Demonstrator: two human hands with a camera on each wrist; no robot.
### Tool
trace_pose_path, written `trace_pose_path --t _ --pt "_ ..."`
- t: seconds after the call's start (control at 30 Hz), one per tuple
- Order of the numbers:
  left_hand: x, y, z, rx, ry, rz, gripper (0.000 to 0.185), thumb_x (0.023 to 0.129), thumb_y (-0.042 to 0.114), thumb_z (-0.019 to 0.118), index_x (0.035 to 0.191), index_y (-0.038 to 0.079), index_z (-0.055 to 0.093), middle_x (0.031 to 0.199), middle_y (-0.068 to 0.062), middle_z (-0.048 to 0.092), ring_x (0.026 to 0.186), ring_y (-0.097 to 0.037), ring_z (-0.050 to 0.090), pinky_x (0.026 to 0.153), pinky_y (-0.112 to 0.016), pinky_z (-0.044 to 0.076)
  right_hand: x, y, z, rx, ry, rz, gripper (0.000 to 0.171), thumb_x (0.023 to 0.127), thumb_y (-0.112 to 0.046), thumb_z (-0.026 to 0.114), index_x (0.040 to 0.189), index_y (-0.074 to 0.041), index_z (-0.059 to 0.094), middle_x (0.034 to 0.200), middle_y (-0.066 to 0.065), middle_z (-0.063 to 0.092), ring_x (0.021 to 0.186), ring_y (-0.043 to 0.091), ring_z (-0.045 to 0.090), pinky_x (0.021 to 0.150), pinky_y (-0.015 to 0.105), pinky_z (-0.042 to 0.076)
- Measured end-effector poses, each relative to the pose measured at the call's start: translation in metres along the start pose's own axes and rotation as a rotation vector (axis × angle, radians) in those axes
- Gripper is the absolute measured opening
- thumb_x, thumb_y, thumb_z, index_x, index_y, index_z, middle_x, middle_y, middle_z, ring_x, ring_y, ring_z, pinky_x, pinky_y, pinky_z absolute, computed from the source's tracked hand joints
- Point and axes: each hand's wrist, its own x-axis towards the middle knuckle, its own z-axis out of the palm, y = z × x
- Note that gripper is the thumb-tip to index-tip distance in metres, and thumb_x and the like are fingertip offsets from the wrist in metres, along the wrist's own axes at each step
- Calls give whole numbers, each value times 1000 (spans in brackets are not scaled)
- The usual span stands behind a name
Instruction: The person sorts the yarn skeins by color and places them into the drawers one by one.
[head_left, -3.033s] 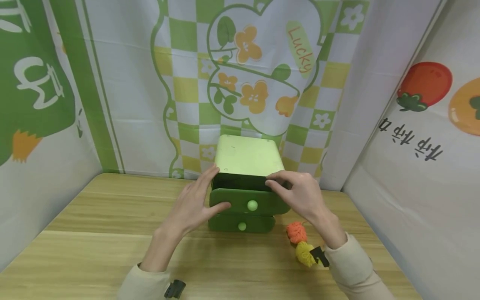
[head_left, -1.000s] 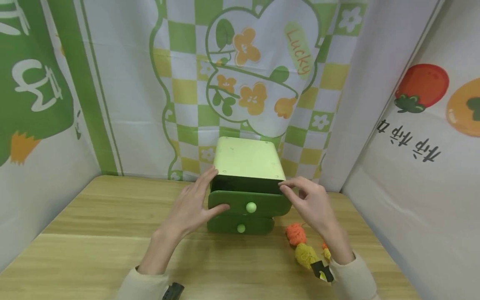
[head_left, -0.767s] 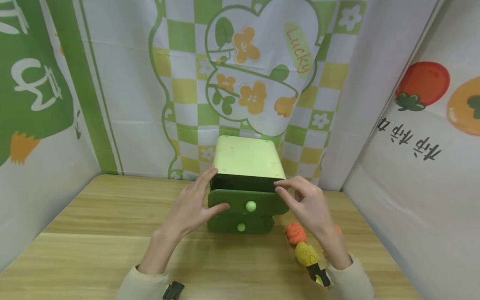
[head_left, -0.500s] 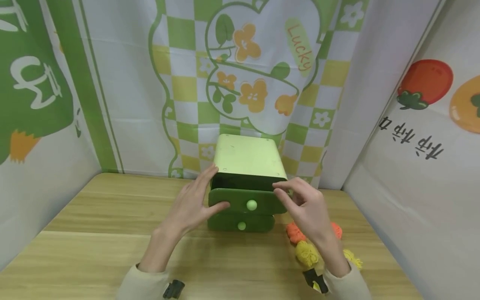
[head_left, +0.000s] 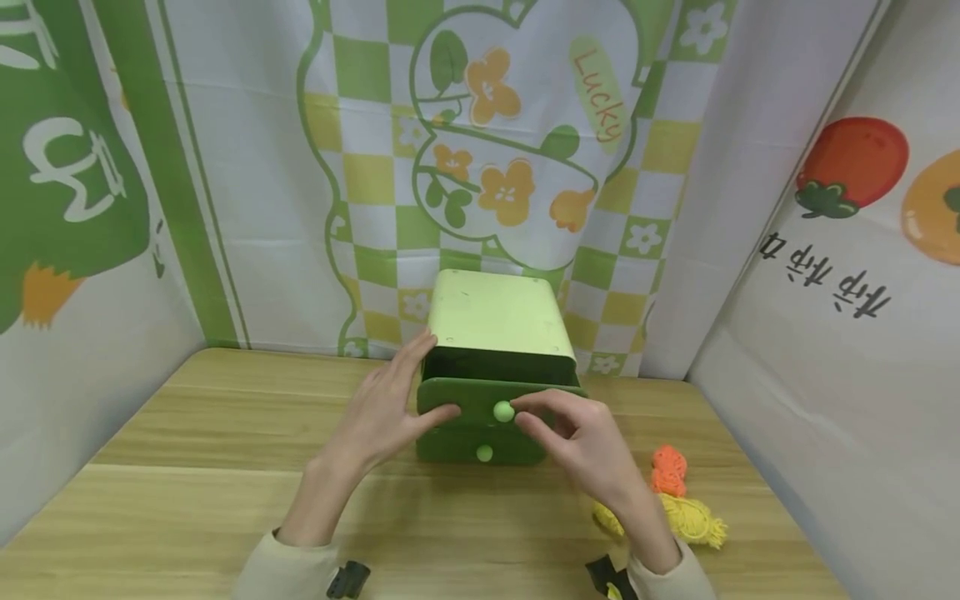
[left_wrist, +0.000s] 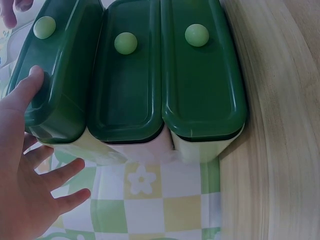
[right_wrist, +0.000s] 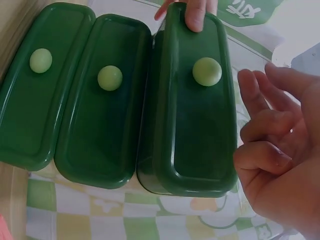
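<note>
A small chest with a light green top (head_left: 498, 312) has dark green drawers; its top drawer (head_left: 461, 396) is pulled partway out. My left hand (head_left: 375, 417) rests at the chest's left side, thumb on that drawer's front, its other fingers spread along the side. My right hand (head_left: 592, 446), fingers bent, is beside the drawer's round knob (head_left: 504, 412). In the right wrist view a gap separates the fingers of my right hand (right_wrist: 275, 130) from the top knob (right_wrist: 206, 71), and they hold nothing. The left wrist view shows the thumb of my left hand (left_wrist: 25, 165) against the drawer front.
Orange yarn (head_left: 669, 471) and yellow yarn (head_left: 693, 521) lie on the wooden table (head_left: 225, 500) at the right, partly behind my right forearm. A patterned curtain (head_left: 375, 167) hangs just behind the chest. The two lower drawers are pushed in.
My right hand has moved from the top drawer's upper right edge down and left to beside its knob. My left hand has kept its place. The right-hand yarn shows more now.
</note>
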Motion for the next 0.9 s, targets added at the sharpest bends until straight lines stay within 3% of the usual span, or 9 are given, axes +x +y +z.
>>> trace_pose_path --t 0.47,0.9 --pt "0 0 0 -22 -8 -4 97 85 66 64 160 27 16 167 -1 17 148 -34 30 113 -68 29 0 1 9 15 -104 32 21 95 -24 68 113 -15 73 90 -5 74 49 -1 42 46 20 42" --pt "0 -1 -1 -19 -6 -4 96 86 64 65 160 28 16 167 -2 18 148 -35 32 112 -67 30 0 4 14 -69 -121 25 19 94 -25 70 112 -23 74 84 -15 70 50 -4 36 46 16 35"
